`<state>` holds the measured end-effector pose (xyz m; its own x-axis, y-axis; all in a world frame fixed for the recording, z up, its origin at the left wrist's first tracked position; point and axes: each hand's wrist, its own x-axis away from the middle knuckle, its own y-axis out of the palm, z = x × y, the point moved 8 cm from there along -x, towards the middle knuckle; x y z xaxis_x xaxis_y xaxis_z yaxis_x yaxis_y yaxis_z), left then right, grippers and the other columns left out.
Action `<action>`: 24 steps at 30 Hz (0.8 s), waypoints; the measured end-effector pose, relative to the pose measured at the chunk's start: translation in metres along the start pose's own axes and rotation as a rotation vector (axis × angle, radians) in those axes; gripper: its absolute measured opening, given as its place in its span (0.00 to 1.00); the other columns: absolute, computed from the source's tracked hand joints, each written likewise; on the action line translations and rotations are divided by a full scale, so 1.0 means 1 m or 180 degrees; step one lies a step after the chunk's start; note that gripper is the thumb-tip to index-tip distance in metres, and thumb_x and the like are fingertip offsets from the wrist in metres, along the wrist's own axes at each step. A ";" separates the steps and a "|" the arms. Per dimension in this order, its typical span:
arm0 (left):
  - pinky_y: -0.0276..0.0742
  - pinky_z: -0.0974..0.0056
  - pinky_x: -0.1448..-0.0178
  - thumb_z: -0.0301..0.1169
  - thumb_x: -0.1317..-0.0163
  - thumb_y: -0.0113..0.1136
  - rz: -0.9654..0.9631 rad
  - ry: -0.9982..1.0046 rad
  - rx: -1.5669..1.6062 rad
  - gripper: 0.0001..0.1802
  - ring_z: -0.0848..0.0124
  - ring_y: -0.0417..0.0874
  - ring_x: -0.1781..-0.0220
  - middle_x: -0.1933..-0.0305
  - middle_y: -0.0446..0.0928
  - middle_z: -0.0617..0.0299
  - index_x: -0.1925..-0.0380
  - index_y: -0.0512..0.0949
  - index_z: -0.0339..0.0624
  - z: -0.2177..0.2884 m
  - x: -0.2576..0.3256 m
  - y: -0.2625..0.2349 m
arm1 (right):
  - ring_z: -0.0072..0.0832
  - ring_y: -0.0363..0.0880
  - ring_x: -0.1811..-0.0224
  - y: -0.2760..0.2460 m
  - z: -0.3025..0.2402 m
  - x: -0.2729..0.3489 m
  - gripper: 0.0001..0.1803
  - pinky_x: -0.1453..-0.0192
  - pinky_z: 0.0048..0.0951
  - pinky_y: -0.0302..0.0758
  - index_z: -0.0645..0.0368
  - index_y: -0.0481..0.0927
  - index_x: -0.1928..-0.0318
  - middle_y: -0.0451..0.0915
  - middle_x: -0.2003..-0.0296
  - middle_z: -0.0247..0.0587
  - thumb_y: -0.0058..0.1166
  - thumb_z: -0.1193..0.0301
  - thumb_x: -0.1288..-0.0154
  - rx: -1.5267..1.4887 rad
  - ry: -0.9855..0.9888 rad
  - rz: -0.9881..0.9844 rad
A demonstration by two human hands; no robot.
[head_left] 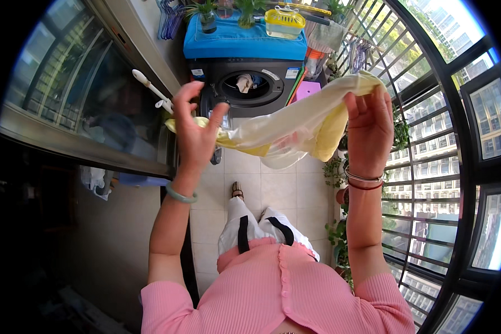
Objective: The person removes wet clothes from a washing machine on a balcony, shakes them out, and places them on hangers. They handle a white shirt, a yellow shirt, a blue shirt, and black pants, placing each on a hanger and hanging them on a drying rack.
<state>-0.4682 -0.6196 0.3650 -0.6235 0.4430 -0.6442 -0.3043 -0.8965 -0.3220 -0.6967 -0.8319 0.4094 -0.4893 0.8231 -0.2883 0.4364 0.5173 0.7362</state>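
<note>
A thin white and yellow garment (286, 131) with a faint pink print stretches between my hands at chest height. My right hand (370, 128) grips its upper right end in bent fingers. My left hand (195, 128) has thumb and fingers spread apart, and the other end of the cloth passes behind it and touches it. Beyond the cloth stands a dark front-loading washing machine (206, 83), its round door open. Some light-coloured laundry (244, 83) lies inside the drum.
A blue cover (228, 44) on the washer carries plants and a yellow basket (285, 22). Hangers (170, 19) hang at the far left. A white pole (150, 86) stands by the sliding glass door (89, 94). Barred windows (423, 161) and potted plants (337, 239) line the right side.
</note>
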 end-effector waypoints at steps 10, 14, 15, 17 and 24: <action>0.73 0.77 0.62 0.31 0.35 0.61 -0.1131 -0.1946 0.2827 0.09 0.84 0.78 0.66 0.65 0.82 0.68 0.59 0.82 0.37 0.047 0.012 0.068 | 0.29 0.81 0.52 0.019 -0.027 0.024 0.20 0.49 0.29 0.79 0.65 0.76 0.46 0.80 0.54 0.41 0.60 0.71 0.36 0.2308 -0.0802 -0.0172; 0.77 0.75 0.60 0.32 0.35 0.60 -0.2038 -0.1519 0.2456 0.11 0.80 0.82 0.64 0.62 0.82 0.65 0.58 0.80 0.36 0.091 -0.004 0.079 | 0.39 0.78 0.50 0.040 0.020 0.056 0.27 0.45 0.38 0.73 0.61 0.74 0.45 0.78 0.52 0.44 0.67 0.70 0.46 0.4142 -0.1201 -0.1056; 0.76 0.75 0.61 0.33 0.35 0.61 -0.2210 -0.1260 0.2209 0.12 0.80 0.82 0.64 0.61 0.82 0.65 0.58 0.80 0.35 0.103 -0.007 0.082 | 0.41 0.79 0.53 0.035 0.032 0.058 0.24 0.46 0.39 0.72 0.61 0.76 0.48 0.79 0.54 0.44 0.67 0.70 0.46 0.4510 -0.1191 -0.1328; 0.77 0.71 0.61 0.37 0.41 0.67 -0.2254 -0.0570 0.1250 0.15 0.74 0.83 0.64 0.62 0.83 0.62 0.59 0.80 0.41 0.115 -0.017 0.077 | 0.35 0.80 0.68 0.016 0.026 0.049 0.10 0.64 0.33 0.75 0.62 0.80 0.63 0.81 0.66 0.40 0.63 0.72 0.44 0.4614 -0.1338 -0.0939; 0.76 0.58 0.63 0.31 0.49 0.66 -0.1796 0.0805 -0.1192 0.15 0.59 0.81 0.65 0.69 0.76 0.64 0.60 0.76 0.53 0.094 -0.004 0.071 | 0.13 0.64 0.78 0.009 0.010 0.045 0.12 0.74 0.21 0.64 0.64 0.76 0.70 0.72 0.79 0.29 0.69 0.74 0.47 0.3572 -0.0382 -0.0525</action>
<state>-0.5555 -0.6851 0.4098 -0.2449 0.8661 -0.4359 -0.2351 -0.4892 -0.8399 -0.7070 -0.7881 0.3971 -0.5542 0.7116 -0.4318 0.8320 0.4893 -0.2616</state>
